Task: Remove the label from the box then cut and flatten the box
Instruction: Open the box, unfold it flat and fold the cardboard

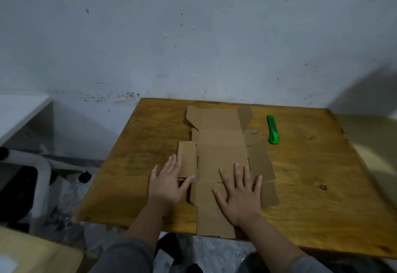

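Observation:
The brown cardboard box point(219, 143) lies unfolded and flat on the wooden table point(311, 176), with its near panel reaching past the table's front edge. My left hand point(168, 183) rests palm down, fingers spread, on the box's left side flap. My right hand point(239, 194) presses flat on the near middle panels, fingers apart. A green utility knife point(272, 129) lies on the table to the right of the box, apart from both hands. No label is visible on the cardboard.
A stained white wall point(193, 36) stands right behind the table. To the left are a white shelf edge point(19, 111) and a white chair with black parts point(28, 178). Plastic wrapping point(206, 251) lies on the floor below.

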